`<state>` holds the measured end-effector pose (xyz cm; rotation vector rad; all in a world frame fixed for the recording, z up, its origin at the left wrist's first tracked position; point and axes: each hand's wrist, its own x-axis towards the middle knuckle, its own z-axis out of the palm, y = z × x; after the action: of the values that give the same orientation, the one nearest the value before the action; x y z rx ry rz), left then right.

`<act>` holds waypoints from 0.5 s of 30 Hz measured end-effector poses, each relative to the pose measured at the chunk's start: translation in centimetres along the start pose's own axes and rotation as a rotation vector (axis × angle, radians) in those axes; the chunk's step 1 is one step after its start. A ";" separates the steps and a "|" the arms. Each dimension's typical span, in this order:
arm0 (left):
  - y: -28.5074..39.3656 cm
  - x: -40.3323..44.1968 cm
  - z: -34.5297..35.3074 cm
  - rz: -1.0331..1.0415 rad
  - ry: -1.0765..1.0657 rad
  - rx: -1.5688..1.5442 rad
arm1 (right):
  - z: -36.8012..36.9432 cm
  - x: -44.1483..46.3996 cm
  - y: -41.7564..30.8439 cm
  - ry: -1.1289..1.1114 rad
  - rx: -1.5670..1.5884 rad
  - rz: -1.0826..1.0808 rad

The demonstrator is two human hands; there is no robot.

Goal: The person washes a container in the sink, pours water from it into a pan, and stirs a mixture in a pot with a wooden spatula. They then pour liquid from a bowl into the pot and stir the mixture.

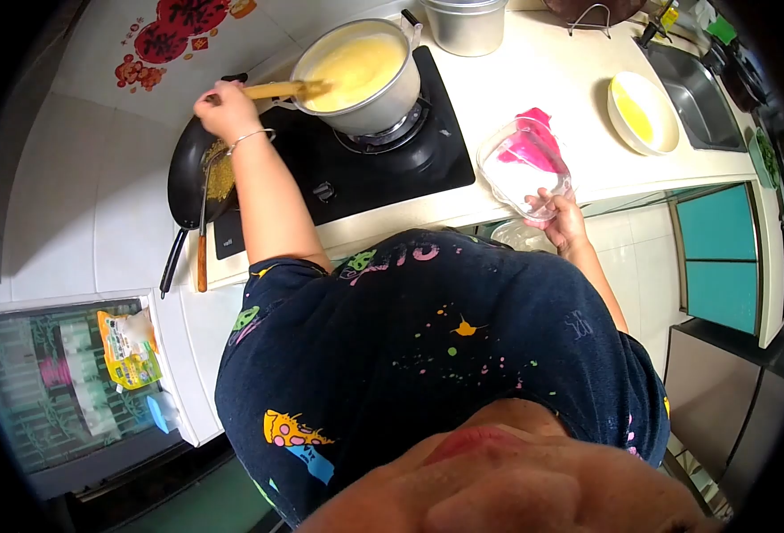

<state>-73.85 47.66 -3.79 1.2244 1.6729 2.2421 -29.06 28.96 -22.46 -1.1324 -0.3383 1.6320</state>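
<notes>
In right hand (565, 222), clear container (516, 188), yellow mixture (361, 67) in pot (381, 108)

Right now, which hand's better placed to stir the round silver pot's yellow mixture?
Left hand, likely: it holds the long tan utensil reaching into the pot; the right hand holds a clear plastic container.

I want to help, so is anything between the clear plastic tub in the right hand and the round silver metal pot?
Nothing visible stands between the clear plastic tub and the round silver metal pot; only cream counter and shiny black hob lie there.
</notes>
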 end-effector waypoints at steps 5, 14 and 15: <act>-1.6 -0.7 0.1 -0.139 -0.221 -0.110 | 0.7 -0.6 -0.6 0.020 -0.007 0.010; -2.9 -1.3 0.6 -0.120 -0.162 -0.102 | 0.6 -0.5 -0.5 0.000 0.024 0.015; -1.9 -0.9 0.2 -0.188 -0.206 -0.136 | 0.5 -0.3 -0.6 0.011 0.024 0.013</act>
<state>-73.80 48.08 -5.85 1.1679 1.4687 2.0076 -29.14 29.05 -21.62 -1.1270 -0.3034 1.6369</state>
